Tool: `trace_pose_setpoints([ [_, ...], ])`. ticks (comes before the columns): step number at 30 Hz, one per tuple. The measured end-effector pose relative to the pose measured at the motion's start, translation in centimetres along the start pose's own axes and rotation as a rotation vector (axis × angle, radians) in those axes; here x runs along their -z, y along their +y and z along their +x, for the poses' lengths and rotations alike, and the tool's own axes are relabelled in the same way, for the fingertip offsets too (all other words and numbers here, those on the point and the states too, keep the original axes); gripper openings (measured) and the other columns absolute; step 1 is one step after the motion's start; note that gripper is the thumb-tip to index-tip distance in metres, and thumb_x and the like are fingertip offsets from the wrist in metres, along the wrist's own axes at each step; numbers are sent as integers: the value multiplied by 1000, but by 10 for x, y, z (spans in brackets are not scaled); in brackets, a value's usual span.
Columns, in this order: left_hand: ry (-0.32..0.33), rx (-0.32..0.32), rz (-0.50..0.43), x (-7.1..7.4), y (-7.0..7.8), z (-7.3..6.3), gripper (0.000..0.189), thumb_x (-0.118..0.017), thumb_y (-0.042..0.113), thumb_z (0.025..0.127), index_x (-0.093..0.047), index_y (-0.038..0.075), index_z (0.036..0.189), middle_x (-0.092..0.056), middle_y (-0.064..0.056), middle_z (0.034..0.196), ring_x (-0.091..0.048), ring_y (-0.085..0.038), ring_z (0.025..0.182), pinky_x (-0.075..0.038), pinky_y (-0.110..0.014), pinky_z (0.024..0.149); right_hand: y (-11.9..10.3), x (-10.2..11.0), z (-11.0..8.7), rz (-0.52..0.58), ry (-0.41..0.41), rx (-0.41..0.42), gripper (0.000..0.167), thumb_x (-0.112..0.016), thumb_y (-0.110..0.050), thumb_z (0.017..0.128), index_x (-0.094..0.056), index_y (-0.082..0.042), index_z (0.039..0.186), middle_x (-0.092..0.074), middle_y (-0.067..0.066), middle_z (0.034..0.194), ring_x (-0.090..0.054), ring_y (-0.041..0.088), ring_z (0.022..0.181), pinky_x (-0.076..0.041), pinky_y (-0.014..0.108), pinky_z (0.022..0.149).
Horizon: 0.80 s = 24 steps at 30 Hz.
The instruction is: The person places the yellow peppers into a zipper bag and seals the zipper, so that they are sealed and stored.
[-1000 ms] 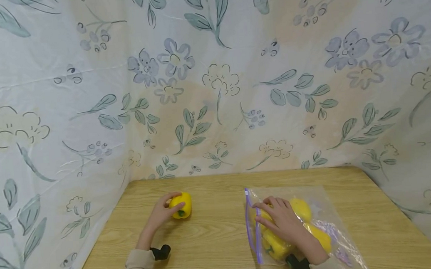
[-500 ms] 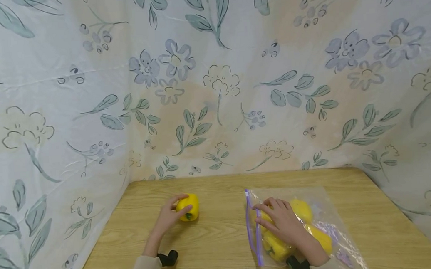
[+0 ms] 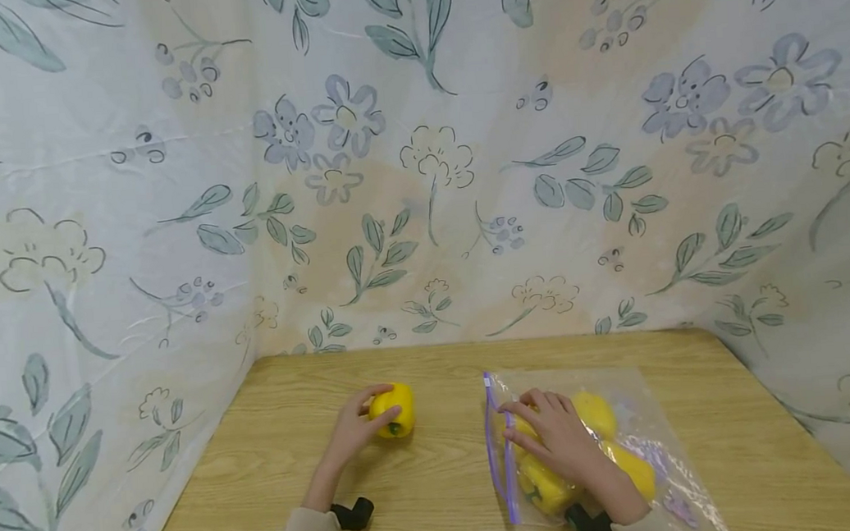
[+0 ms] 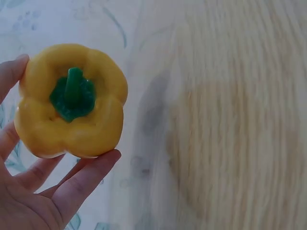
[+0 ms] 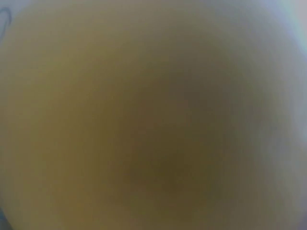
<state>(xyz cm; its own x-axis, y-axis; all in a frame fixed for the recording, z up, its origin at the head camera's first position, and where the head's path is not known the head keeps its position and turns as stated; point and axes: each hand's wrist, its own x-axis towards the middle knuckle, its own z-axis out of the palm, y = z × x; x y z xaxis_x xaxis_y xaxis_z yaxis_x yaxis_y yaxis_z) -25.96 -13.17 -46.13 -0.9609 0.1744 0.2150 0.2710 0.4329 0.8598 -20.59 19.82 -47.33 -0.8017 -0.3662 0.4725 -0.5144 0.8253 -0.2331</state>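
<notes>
My left hand [image 3: 355, 428] grips a yellow pepper [image 3: 401, 400] toward the worktop's [image 3: 440, 486] far edge; my right hand [image 3: 558, 437] rests on a clear bag [image 3: 629, 389], whether pinching I cannot tell.

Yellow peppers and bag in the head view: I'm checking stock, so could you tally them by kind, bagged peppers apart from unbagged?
Unbagged yellow pepper: 1, held in the left hand
Bagged yellow peppers: at least 3; the right hand covers part
Clear bag: 1
Total: at least 5
</notes>
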Motion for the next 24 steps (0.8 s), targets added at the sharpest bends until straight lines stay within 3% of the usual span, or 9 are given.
trace_pose_setpoints([
  [4,3,-4,-11,-10,-18,6,40,-72,27,81,-62,16,117,-56,-8,126,-48,-27,118,-39,-51,97,0,-1,0,1,2,2,31,-57,-43,89,-58,-33,119,-50,-5,106,-49,21,103,-34,50,93],
  [9,-21,1,-27,-19,-23,7,40,-72,36,79,-62,25,116,-55,-2,127,-48,-23,118,-39,-47,98,1,-1,0,-8,6,5,31,-57,-43,89,-58,-33,119,-51,-5,106,-49,21,103,-35,50,93],
  [12,-27,-14,-37,-25,-21,7,40,-72,37,79,-62,25,116,-55,-3,126,-48,-23,118,-39,-47,98,1,0,1,-9,6,8,32,-56,-44,89,-58,-33,119,-51,-5,106,-50,22,104,-35,50,93],
  [14,-41,-30,-36,-27,-10,4,40,-71,32,81,-62,19,117,-55,-7,126,-47,-26,118,-40,-48,96,2,0,1,-7,2,8,33,-55,-45,90,-58,-32,120,-51,-4,107,-50,22,104,-35,50,94],
  [19,-61,-42,-52,-37,-7,4,39,-72,30,80,-62,19,116,-56,-5,123,-48,-24,116,-40,-43,94,3,0,2,3,-7,1,33,-55,-44,90,-58,-32,121,-51,-4,108,-49,22,105,-34,50,95],
  [21,-57,-46,-52,-43,-13,6,38,-73,33,79,-63,23,114,-57,-1,122,-49,-20,114,-40,-40,93,3,0,2,4,-8,0,33,-55,-44,90,-58,-31,121,-51,-4,108,-49,22,105,-34,51,95],
  [24,-61,-66,-59,-45,3,3,37,-73,27,80,-63,16,115,-58,-6,121,-50,-23,113,-41,-42,92,3,1,3,12,-8,0,34,-54,-45,90,-58,-31,121,-50,-4,108,-49,22,105,-34,51,95],
])
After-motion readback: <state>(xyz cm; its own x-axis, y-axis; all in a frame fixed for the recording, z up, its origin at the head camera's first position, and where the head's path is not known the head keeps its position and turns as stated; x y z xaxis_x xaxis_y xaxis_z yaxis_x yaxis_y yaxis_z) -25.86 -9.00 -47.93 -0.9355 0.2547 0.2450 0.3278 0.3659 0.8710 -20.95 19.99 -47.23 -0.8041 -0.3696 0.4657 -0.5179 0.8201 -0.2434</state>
